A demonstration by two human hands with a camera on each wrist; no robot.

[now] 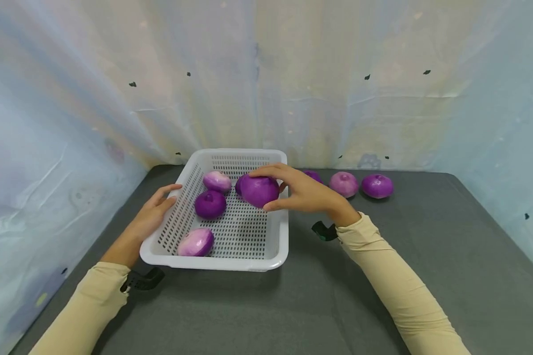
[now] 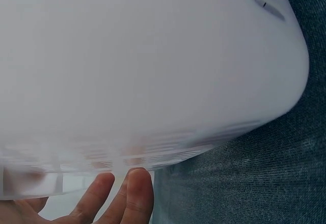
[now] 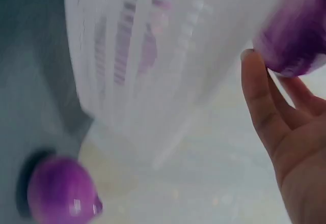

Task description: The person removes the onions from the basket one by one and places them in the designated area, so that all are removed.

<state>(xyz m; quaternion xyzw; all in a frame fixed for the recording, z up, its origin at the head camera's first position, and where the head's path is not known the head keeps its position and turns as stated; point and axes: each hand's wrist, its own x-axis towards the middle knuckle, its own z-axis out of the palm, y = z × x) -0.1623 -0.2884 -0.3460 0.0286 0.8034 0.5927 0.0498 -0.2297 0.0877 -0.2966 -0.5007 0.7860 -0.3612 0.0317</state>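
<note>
My right hand (image 1: pixel 299 190) grips a purple onion (image 1: pixel 259 192) between fingers and thumb, over the right part of a white slotted plastic basket (image 1: pixel 281 241). The right wrist view shows the same onion (image 3: pixel 295 35) at the fingertips, beside the basket's wall (image 3: pixel 147 107). On the basket's left side, my left hand (image 1: pixel 148 217) touches the rim with its fingers fairly straight; in the left wrist view its fingers (image 2: pixel 138 196) lie along the outer wall. Inside the basket are a pale onion (image 1: pixel 217 181), a dark onion (image 1: pixel 210 204), a pink-white onion (image 1: pixel 196 242) and another onion (image 1: pixel 238 186), partly hidden behind the held one.
Right of the basket, along the back of the dark grey table (image 1: pixel 408 276), lie a pinkish onion (image 1: pixel 344 184), a bright purple onion (image 1: pixel 377 186) and a third onion (image 1: pixel 313 176) partly hidden by my right hand. A pale patterned curtain (image 1: pixel 320 88) hangs behind and at both sides.
</note>
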